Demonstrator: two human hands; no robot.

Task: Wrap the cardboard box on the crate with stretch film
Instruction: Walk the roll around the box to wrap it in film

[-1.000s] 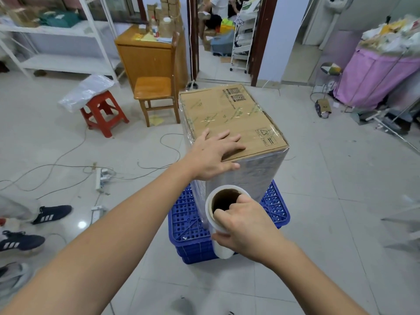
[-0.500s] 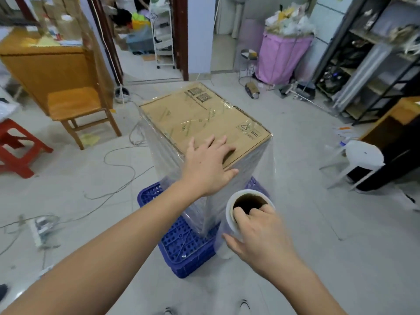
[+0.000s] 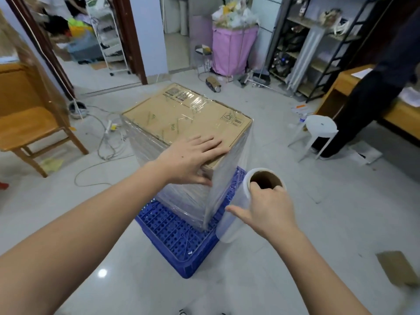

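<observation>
a tall brown cardboard box (image 3: 181, 114), its sides already clouded with layers of clear film, stands upright on a blue perforated plastic crate (image 3: 181, 237) on a pale tiled floor. the left hand (image 3: 193, 160) lies flat on the box's near top corner, fingers straight, thumb over the edge, steadying it. the right hand (image 3: 268, 208) grips a white roll of stretch film (image 3: 236, 208) held upright, fingertips hooked into its brown cardboard core, thumb stretched along the side. since half a second ago the person has stepped further around: the roll now sits just beside the box's nearest vertical edge, and a sheet of film runs taut along the right face. this suggests another lap is under way. a white plastic stool (image 3: 318, 130) stands well to the right.
</observation>
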